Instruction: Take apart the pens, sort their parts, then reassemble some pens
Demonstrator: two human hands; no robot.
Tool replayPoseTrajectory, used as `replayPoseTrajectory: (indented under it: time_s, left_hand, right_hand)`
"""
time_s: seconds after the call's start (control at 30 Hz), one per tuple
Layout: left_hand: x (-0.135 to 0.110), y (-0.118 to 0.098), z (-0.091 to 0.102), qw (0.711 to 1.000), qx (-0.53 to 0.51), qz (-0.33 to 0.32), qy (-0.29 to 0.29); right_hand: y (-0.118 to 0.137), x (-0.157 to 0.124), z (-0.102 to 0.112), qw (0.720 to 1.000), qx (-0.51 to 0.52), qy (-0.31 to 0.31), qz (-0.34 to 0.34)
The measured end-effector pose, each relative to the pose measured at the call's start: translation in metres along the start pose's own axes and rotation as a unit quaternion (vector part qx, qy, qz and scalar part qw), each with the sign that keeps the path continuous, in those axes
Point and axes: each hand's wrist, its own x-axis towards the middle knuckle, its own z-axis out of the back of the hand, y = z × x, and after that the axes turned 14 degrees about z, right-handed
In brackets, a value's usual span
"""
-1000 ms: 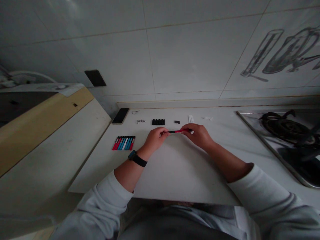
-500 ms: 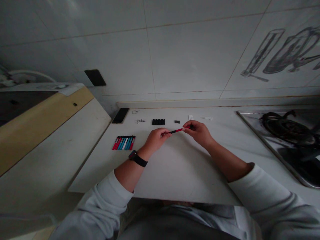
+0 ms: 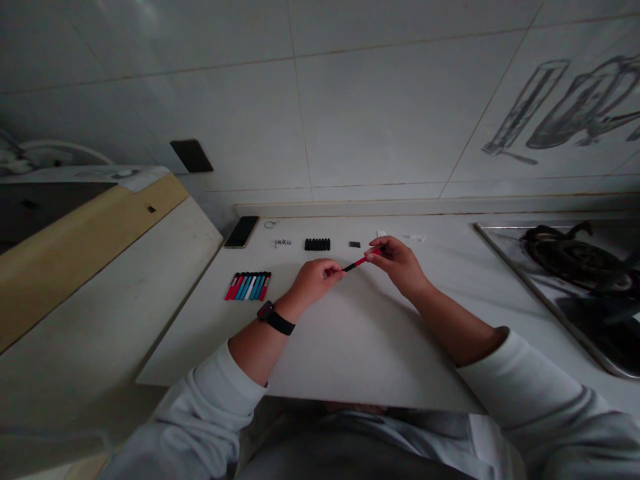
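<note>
A slim red-and-black pen spans the gap between my two hands above the white counter. My left hand, with a black watch on its wrist, pinches the pen's black lower-left end; its fingertips hide the very tip. My right hand has its thumb and fingers closed around the red upper-right end. Just beyond them lie a row of short black cylinders and a small dark block. Left of my left hand, several red, blue and white pen bodies with black ends lie side by side.
A phone lies at the counter's back left, near a thin ring and several small metallic pieces. Small pale pieces lie behind my right hand. A gas stove is on the right; a tiled wall rises behind.
The pen is tilted more steeply, its right end higher. My right hand has risen slightly, and my left hand has shifted a little to the right.
</note>
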Motion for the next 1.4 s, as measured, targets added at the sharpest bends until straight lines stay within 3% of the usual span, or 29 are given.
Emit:
replayPoseTrajectory:
  time_s: [0.13,0.33,0.67,0.9,1.1,1.23,1.4]
  left_hand:
    - [-0.005,-0.006,0.000,0.998,-0.031,-0.032,0.048]
    - [-0.004,-0.004,0.003,0.998,-0.059,-0.003,0.026]
    - [-0.003,-0.003,0.001,0.999,-0.029,-0.017,0.033]
    - [-0.004,-0.005,0.001,0.999,-0.020,-0.016,0.042]
    - [-0.004,-0.004,0.000,0.999,-0.004,-0.020,0.050]
    - [-0.004,-0.004,0.000,0.998,0.001,-0.021,0.053]
    - [-0.003,-0.003,-0.001,0.998,0.012,-0.021,0.059]
  right_hand:
    - [-0.001,0.001,-0.002,0.990,0.115,-0.073,-0.045]
    - [-0.010,0.013,0.019,0.963,0.152,-0.206,-0.079]
    - [-0.013,0.018,0.027,0.964,0.146,-0.211,-0.077]
    - [-0.015,0.031,0.053,0.976,0.091,-0.195,-0.020]
    - [-0.016,0.040,0.073,0.972,0.060,-0.225,0.015]
    - [-0.012,0.050,0.094,0.960,0.048,-0.272,0.034]
    - [-0.002,0.062,0.140,0.930,-0.027,-0.361,0.071]
